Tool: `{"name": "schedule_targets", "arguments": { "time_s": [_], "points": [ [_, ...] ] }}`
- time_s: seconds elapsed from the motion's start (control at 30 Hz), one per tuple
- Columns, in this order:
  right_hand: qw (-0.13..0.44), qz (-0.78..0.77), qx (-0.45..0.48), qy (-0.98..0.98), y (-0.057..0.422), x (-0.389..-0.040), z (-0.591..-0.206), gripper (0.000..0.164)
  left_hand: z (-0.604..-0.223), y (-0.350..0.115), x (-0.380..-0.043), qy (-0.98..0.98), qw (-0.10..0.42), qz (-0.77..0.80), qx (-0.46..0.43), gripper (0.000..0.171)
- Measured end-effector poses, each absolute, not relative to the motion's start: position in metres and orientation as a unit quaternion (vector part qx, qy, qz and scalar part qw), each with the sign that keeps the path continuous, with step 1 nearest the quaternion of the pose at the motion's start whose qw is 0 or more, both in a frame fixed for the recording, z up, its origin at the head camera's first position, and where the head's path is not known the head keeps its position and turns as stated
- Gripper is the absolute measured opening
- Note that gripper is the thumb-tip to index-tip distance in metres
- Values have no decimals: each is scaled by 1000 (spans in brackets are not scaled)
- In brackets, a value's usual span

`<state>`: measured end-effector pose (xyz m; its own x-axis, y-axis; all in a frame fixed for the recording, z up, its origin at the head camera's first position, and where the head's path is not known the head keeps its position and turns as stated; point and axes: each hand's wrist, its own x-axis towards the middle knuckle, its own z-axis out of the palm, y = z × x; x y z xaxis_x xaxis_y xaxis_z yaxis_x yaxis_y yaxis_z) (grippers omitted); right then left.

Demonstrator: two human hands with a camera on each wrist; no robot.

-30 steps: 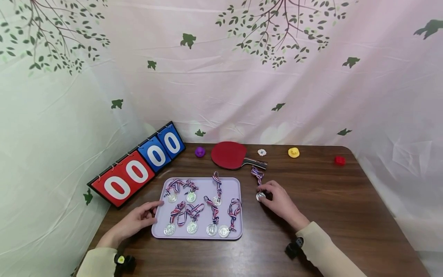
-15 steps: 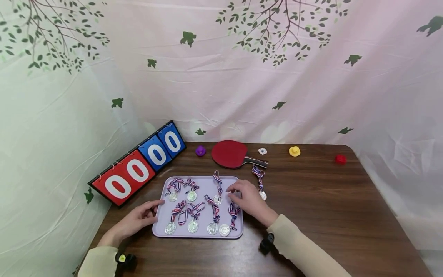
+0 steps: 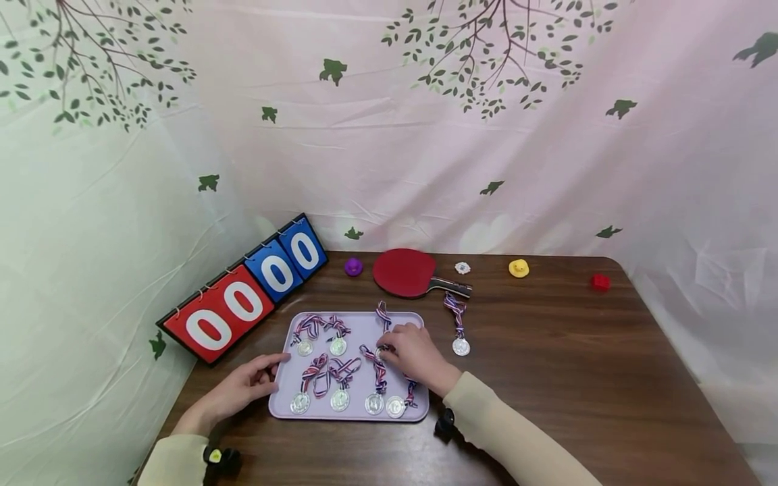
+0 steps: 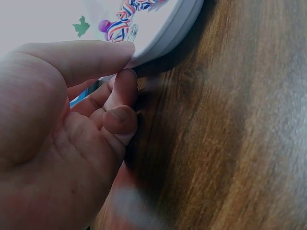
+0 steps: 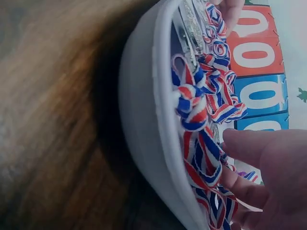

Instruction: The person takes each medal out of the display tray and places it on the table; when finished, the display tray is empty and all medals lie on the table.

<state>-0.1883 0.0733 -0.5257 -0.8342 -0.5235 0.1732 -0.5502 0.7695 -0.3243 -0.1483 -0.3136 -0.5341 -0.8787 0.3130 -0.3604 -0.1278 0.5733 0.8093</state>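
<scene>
In the head view, a lilac tray (image 3: 286, 405) holds several silver medals with red, white and blue striped ribbons. My left hand (image 3: 240, 385) pinches the tray's left rim, thumb on top and fingers curled below, as the left wrist view shows. My right hand (image 3: 419, 356) reaches over the tray's right side, thumb and fingertips at a medal (image 3: 381, 351) in the back row, which they partly hide. Below its palm, another medal (image 3: 396, 406) lies at the front right, its ribbon partly covered. Outside the tray, a medal (image 3: 461, 346) lies on the table to the right.
Behind the tray rests a red table tennis bat (image 3: 404, 273). A flip scoreboard (image 3: 243, 290) showing zeros stands at the left. Along the table's (image 3: 547, 405) back edge are a purple toy (image 3: 354, 267), a white piece (image 3: 462, 268), a yellow duck (image 3: 519, 268) and a red block (image 3: 600, 282).
My right hand has left the medal lying on the table and moved left over the tray to a back-row medal. My left hand stays on the tray's rim.
</scene>
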Motion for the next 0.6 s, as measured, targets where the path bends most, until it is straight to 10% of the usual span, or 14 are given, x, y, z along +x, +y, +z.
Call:
{"name": "schedule_targets", "arguments": {
  "time_s": [0.6],
  "points": [
    [7, 183, 259, -948, 78, -193, -522, 28, -533, -313, -146, 857, 243, 453, 48, 52]
  ]
}}
